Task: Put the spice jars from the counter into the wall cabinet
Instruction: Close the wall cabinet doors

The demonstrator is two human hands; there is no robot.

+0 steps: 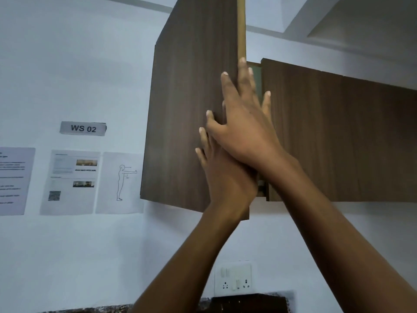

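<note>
White wall [67,64], on which are fixed: grey label [83,128] printed "WS 02"; below it, three sheets taped in a row: text sheet [13,180], photo and QR-code sheet [70,181], outlined standing-figure sheet [120,182]; white switch-and-socket plate [233,279] mounted lower right.

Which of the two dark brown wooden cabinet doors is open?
The left dark wooden door, swung outward with its pale edge showing; the right door looks closed.

Counter [101,310] is seen only as a dark speckled strip along the bottom edge, left of centre. A dark block [248,302] is seen at bottom centre; contact with the counter cannot be judged.
</note>
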